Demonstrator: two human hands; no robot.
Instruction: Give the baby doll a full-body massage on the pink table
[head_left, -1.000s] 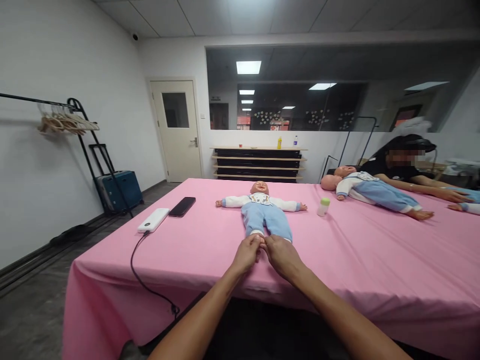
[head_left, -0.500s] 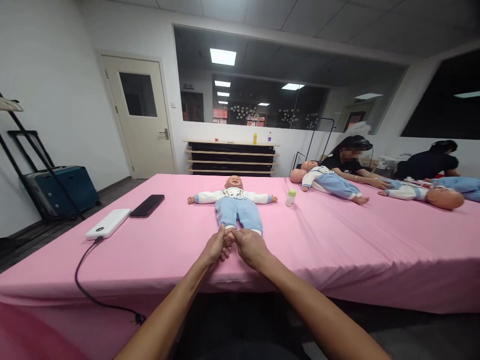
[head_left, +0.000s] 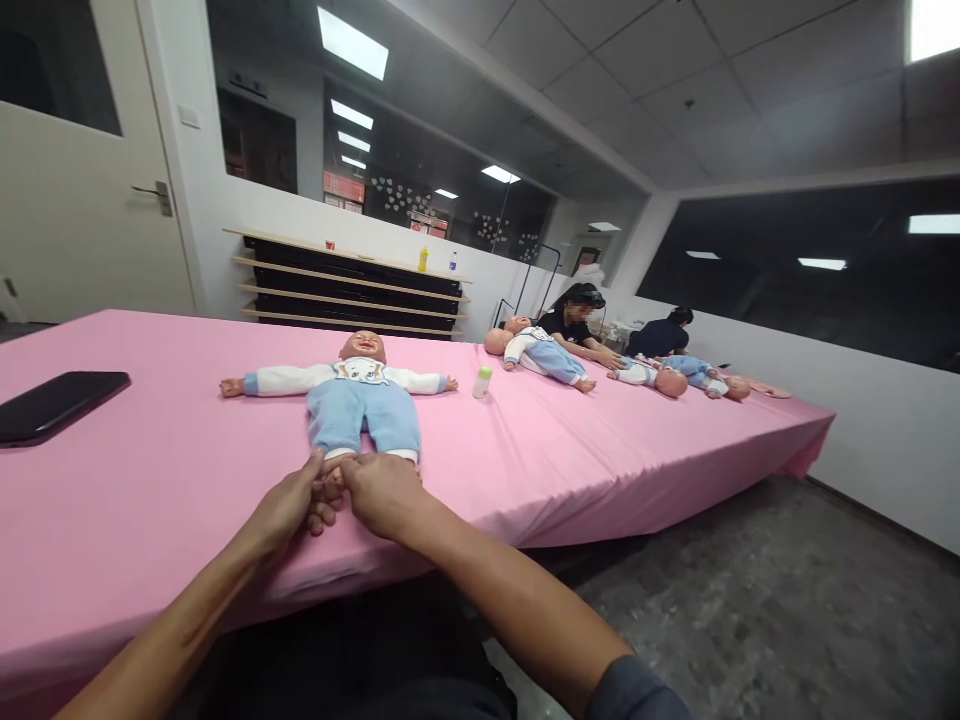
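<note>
A baby doll (head_left: pixel 363 400) in a white top and light blue trousers lies on its back, arms spread, its feet toward me. My left hand (head_left: pixel 300 500) is closed around the doll's foot on the left side, fingers curled beneath it. From the other side my right hand (head_left: pixel 381 492) grips the same foot, thumb pressed on it near the trouser cuff. Most of that foot is hidden by my fingers. The doll's other foot lies partly behind my right hand. Right of the doll stands a small bottle (head_left: pixel 481 383) with a green cap.
A black phone (head_left: pixel 60 405) lies at the left of the pink-covered table (head_left: pixel 172 490). More dolls (head_left: pixel 551 355) lie farther right, where a person (head_left: pixel 574 318) reaches toward one. Another person (head_left: pixel 660 332) is behind them. A low shelf stack (head_left: pixel 352 285) stands beyond the table.
My view has turned to the right, so the power bank and suitcase are out of sight. Both hands keep their hold on the doll's foot.
</note>
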